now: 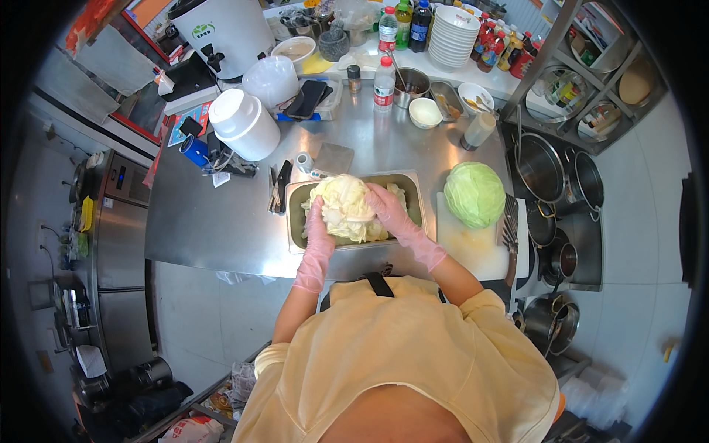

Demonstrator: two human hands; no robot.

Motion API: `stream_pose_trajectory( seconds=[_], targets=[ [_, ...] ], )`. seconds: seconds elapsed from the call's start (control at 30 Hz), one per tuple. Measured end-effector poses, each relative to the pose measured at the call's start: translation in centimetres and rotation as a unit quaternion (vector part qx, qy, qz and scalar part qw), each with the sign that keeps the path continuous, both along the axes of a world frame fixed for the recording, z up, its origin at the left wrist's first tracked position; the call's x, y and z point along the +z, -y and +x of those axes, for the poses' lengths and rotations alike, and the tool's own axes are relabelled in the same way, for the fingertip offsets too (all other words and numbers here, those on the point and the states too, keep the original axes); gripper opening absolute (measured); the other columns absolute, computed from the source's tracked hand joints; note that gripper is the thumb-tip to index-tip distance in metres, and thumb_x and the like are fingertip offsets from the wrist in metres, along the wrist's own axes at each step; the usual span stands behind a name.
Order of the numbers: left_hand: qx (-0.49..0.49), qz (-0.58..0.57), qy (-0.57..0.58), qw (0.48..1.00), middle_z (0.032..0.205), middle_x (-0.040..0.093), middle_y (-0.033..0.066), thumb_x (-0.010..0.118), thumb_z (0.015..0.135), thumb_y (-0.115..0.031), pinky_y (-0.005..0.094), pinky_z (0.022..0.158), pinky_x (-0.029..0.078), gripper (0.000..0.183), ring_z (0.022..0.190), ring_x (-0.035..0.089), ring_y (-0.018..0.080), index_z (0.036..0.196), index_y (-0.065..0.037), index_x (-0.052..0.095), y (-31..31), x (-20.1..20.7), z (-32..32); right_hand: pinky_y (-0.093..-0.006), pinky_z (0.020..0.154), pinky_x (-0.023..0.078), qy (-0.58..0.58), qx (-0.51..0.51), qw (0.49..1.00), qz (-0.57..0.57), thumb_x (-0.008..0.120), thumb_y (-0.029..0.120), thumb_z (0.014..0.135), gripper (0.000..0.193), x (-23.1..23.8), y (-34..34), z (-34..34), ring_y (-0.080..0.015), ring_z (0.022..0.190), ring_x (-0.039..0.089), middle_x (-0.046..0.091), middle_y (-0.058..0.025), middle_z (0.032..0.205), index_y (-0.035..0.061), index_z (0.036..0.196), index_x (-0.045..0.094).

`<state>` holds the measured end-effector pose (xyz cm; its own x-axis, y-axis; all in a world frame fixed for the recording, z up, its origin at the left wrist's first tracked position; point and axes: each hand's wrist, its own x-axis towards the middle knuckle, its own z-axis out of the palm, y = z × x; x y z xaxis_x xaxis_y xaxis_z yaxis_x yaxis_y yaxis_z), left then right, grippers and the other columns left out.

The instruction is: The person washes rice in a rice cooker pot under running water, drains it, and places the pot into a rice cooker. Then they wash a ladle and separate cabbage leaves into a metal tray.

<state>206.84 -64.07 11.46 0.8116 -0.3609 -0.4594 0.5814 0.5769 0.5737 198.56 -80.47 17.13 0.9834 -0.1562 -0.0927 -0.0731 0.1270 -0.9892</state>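
Note:
A pale, partly torn cabbage point(344, 201) is held between my two gloved hands, above a rectangular steel pan point(293, 214). My left hand point(318, 226), in a pink see-through glove, presses on its left side. On its right side my right hand point(389, 209), gloved the same way, has its fingers against the leaves. Loose cabbage pieces point(399, 195) lie in the pan beneath and beside it. A whole green cabbage point(475, 195) rests on a white cutting board point(473, 255) to the right. The fingertips are partly hidden by the leaves.
Along the board's right edge lies a knife point(511, 251). Beyond the pan sit a small scale point(332, 159) and dark-handled scissors point(280, 187). A white lidded container point(244, 125), a water bottle point(384, 85) and a bowl point(426, 114) stand farther back. Steel pots point(541, 166) are at right.

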Motion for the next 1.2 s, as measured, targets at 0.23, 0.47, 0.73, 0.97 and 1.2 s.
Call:
stream_pose_trajectory(
  seconds=[0.23, 0.47, 0.73, 0.97, 1.2],
  targets=[
    [-0.014, 0.039, 0.031, 0.999, 0.123, 0.058, 0.0094, 0.057, 0.091, -0.042, 0.0378, 0.097, 0.046, 0.053, 0.11, 0.057, 0.0239, 0.129, -0.005, 0.05, 0.5, -0.3, 0.0, -0.0272, 0.079, 0.048, -0.013, -0.033, 0.999, -0.014, 0.044, 0.037, 0.1, 0.045, -0.7, 0.0, -0.1, -0.0125, 0.095, 0.058, 0.062, -0.0059, 0.104, 0.0009, 0.124, 0.053],
    [-0.064, 0.112, 0.085, 0.988, 0.123, 0.056, 0.0098, 0.057, 0.093, -0.038, 0.0372, 0.093, 0.047, 0.052, 0.11, 0.056, 0.0219, 0.13, -0.003, 0.048, 0.1, 0.6, -0.3, -0.0396, 0.076, 0.05, 0.086, -0.1, 0.907, -0.4, 0.047, 0.028, 0.097, 0.036, -2.5, 1.7, 1.4, -0.0319, 0.085, 0.065, 0.066, -0.0163, 0.1, -0.0018, 0.115, 0.058],
    [-0.187, 0.122, -0.116, 0.968, 0.137, 0.045, 0.0158, 0.039, 0.09, -0.067, 0.057, 0.1, 0.041, 0.074, 0.127, 0.044, 0.0311, 0.141, -0.012, 0.037, -0.6, 4.6, 0.0, -0.0363, 0.062, 0.051, 0.249, -0.182, 0.755, -0.579, 0.06, 0.018, 0.086, 0.018, -2.4, 1.9, 0.8, -0.0232, 0.075, 0.064, 0.067, -0.0054, 0.098, 0.011, 0.102, 0.064],
    [-0.13, -0.106, 0.052, 0.984, 0.135, 0.045, 0.0106, 0.062, 0.082, -0.043, 0.0467, 0.1, 0.043, 0.067, 0.126, 0.044, 0.0294, 0.137, -0.015, 0.037, -0.9, 4.2, 0.1, -0.0383, 0.087, 0.05, 0.219, -0.095, 0.891, -0.387, 0.065, 0.038, 0.083, 0.047, -0.5, 1.0, -1.1, -0.0292, 0.106, 0.06, 0.059, -0.0109, 0.123, 0.0084, 0.118, 0.056],
    [-0.037, -0.041, 0.17, 0.984, 0.136, 0.04, 0.0101, 0.067, 0.077, -0.028, 0.0457, 0.105, 0.038, 0.08, 0.127, 0.041, 0.0284, 0.145, -0.02, 0.027, -0.1, 4.5, -1.5, -0.0384, 0.104, 0.038, 0.146, 0.003, 0.903, -0.403, 0.061, 0.048, 0.086, 0.069, -0.2, -0.3, -0.8, -0.0326, 0.126, 0.045, 0.046, -0.0159, 0.138, 0.0053, 0.137, 0.042]
  ],
)
